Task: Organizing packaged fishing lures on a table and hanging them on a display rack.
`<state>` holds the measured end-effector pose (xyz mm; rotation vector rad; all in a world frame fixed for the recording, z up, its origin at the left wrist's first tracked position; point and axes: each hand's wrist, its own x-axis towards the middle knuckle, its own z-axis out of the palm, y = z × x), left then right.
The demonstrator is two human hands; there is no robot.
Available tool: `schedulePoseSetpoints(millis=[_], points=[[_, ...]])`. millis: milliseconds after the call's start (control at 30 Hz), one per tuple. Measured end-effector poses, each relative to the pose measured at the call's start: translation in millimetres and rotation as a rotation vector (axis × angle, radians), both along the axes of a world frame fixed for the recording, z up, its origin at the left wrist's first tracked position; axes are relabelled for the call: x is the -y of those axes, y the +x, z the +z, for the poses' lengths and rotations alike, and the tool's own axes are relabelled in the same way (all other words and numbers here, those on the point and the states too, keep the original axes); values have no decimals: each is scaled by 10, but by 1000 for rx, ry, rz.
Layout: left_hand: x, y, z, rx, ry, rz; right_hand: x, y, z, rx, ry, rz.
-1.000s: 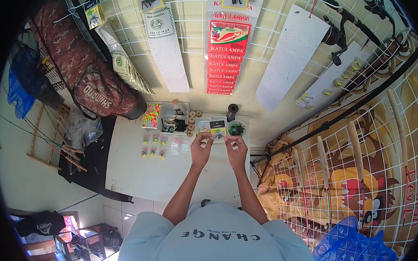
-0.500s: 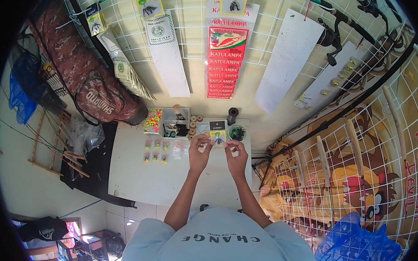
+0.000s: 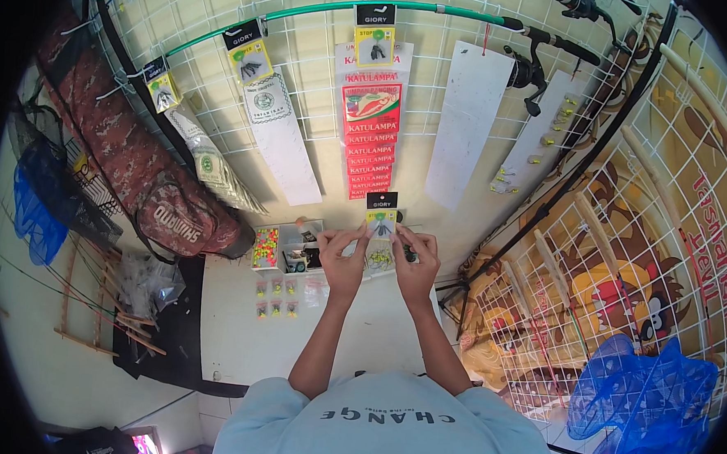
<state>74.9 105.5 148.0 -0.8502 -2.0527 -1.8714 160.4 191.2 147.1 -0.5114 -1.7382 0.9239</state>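
Note:
Both my hands hold one small packet [image 3: 381, 216] of fishing line stoppers up in front of me, its black header upright above a yellow card with dark pieces and a green part. My left hand [image 3: 342, 267] pinches its lower left edge between thumb and fingers. Opposite it, my right hand [image 3: 416, 272] pinches the lower right edge. Similar packets hang above on a green fishing rod [image 3: 325, 10], including a packet [image 3: 374, 47] at the middle, a packet [image 3: 247, 56] to its left and a packet [image 3: 162, 89] farther left.
Below lies a white table [image 3: 291, 346] with several small bags [image 3: 276, 298], a compartment box [image 3: 267, 249] of bright beads and a clear tub [image 3: 378, 259]. Red bait sachets [image 3: 371, 145] hang on the white wire grid. Blue nets [image 3: 642, 398] stand at right, a camouflage rod bag [image 3: 137, 149] at left.
My view has tilted up, showing more of the rod and hanging packets. My hands have raised the packet away from the table, toward the wall sachets, still gripping it on both sides.

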Motion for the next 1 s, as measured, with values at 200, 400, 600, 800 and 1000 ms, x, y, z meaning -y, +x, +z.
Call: schedulePoseSetpoints(millis=[200, 400, 600, 800, 1000], points=[[-69, -63, 481, -191, -2, 31, -69, -100, 392, -103, 29, -33], [-95, -100, 867, -288, 57, 57, -71, -181, 757, -174, 170, -80], [-151, -149, 1189, -387, 63, 86, -157, -221, 1021, -227, 315, -83], [-275, -318, 1454, -430, 135, 75, -318, -331, 1335, -259, 455, -45], [-422, -408, 1813, -473, 156, 128, -548, -422, 1678, -232, 602, -37]])
